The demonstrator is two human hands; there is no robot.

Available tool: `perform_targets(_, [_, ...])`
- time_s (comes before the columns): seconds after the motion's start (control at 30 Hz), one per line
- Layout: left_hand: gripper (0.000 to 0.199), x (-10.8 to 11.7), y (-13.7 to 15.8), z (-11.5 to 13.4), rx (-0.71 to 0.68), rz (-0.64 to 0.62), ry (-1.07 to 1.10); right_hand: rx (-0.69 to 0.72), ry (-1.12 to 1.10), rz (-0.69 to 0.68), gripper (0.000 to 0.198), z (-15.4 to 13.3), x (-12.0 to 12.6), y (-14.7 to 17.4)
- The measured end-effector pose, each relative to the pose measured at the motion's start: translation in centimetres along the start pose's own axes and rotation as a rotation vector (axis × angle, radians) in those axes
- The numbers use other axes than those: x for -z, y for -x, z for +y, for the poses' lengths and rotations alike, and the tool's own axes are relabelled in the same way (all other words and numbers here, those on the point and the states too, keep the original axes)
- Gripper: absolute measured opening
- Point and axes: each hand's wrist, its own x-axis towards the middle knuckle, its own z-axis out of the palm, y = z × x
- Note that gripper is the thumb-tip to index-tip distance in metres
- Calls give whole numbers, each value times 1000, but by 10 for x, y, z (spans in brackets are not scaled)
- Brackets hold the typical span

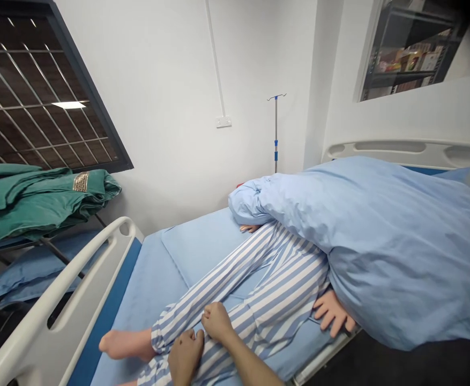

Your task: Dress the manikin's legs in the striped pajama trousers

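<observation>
On the bed lies a care mannequin in blue-and-white striped trousers (286, 284), its legs stretched toward the foot end. My left hand (185, 355) is closed on the nearer trouser leg, around the shin. A little farther up the same leg, my right hand (217, 321) is curled into a fist on the inner side of the cloth. Both sets of fingertips are hidden, and the hands are close together. The mannequin's bare foot (126, 344) points left. A light blue quilt (399, 246) is bunched over its upper body, and one mannequin hand (333, 311) sticks out beneath it.
A pale footboard (74, 300) with a blue panel edges the bed at left; a headboard (411, 153) stands at far right. Green folded cloth (37, 198) lies on a rack beside the barred window (42, 86). An IV pole (276, 128) stands behind the bed.
</observation>
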Motion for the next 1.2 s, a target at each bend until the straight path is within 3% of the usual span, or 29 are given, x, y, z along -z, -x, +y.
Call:
perform_targets(0.13, [32, 2, 1, -2, -8, -29, 109, 7, 14, 14, 18, -2, 1, 0])
perform_targets(0.37, [28, 3, -8, -3, -19, 134, 438, 24, -24, 47, 22, -1, 2, 2])
perform_targets(0.63, [26, 16, -22, 45, 68, 324, 957, 14, -284, 140, 26, 3, 1, 0])
perform_targets(0.87, [32, -11, -8, 41, 79, 249, 754, -37, -422, 183, 27, 9, -3, -1])
perform_targets(1.2, [33, -7, -3, 45, 68, 217, 584, -60, -478, 173, 29, 14, -3, -5])
